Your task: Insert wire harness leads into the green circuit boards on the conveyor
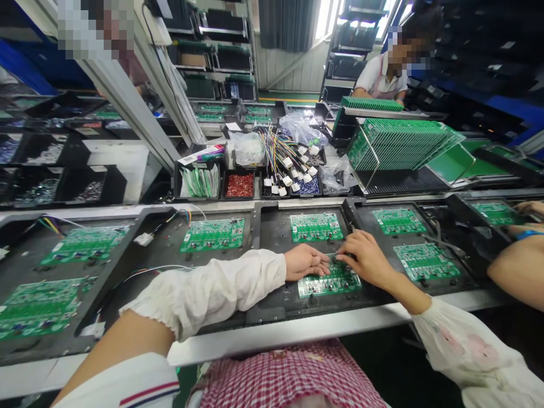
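My left hand [306, 262] lies palm partly up over the left side of a green circuit board [327, 286], fingers stretched out and slightly bent. Whether small parts lie in its palm is hidden. My right hand [366, 258] reaches to the upper right of the same board, its thumb and fingertips pressed together; whatever they pinch is too small to make out. The board lies flat in a black tray [276, 294], and a second circuit board [317, 226] sits behind it in that tray.
Neighbouring trays hold more circuit boards [212, 234], some with wired connectors [144, 239]. Behind stand bins of red parts [240, 185], cable bundles [283, 161] and a rack of upright boards [403, 144]. A co-worker's arm [518, 272] is at right; another person [385, 76] is behind.
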`<action>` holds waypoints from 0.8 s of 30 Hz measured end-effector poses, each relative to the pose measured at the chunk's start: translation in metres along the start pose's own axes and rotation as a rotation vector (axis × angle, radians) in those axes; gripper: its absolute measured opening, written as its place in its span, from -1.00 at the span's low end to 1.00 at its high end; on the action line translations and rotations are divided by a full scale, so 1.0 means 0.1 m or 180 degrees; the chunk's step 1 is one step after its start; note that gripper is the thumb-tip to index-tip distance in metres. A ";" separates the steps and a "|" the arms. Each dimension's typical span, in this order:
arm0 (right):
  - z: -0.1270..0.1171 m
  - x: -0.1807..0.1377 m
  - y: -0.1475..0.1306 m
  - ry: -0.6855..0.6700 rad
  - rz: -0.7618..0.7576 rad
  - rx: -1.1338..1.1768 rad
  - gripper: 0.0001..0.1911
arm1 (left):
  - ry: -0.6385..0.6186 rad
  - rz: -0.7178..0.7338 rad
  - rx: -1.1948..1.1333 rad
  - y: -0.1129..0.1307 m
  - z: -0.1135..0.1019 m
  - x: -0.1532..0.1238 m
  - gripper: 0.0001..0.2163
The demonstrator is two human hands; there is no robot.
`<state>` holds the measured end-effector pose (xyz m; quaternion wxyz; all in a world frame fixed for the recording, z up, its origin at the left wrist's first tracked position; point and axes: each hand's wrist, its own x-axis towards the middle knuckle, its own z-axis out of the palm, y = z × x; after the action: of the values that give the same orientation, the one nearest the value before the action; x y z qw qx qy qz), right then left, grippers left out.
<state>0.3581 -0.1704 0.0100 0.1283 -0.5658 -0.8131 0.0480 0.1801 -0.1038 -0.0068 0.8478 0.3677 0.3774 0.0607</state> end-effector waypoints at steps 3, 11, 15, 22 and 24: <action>0.04 -0.04 0.05 -0.0013 0.0056 -0.0372 -0.92 | 0.0040 -0.0084 0.0157 0.03 -0.04 -0.03 -0.82; 0.06 -0.03 0.07 -0.0175 0.0089 -0.0396 -0.91 | -0.0353 0.0027 0.0250 0.06 -0.08 0.01 -0.81; 0.05 -0.02 0.07 -0.0177 0.0065 -0.0349 -0.90 | -0.0138 0.0264 0.0290 0.06 -0.10 0.03 -0.85; 0.06 -0.02 0.06 -0.0200 0.0085 -0.0387 -0.90 | -0.0250 0.0234 0.0091 0.06 -0.11 0.06 -0.89; 0.06 -0.01 0.05 -0.0224 0.0134 -0.0449 -0.91 | -0.0270 0.0170 0.0100 0.06 -0.11 0.08 -0.91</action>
<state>0.3616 -0.1690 0.0024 0.0585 -0.5884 -0.8064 0.0131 0.1789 -0.0900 -0.0121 0.8552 0.3931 0.3320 0.0617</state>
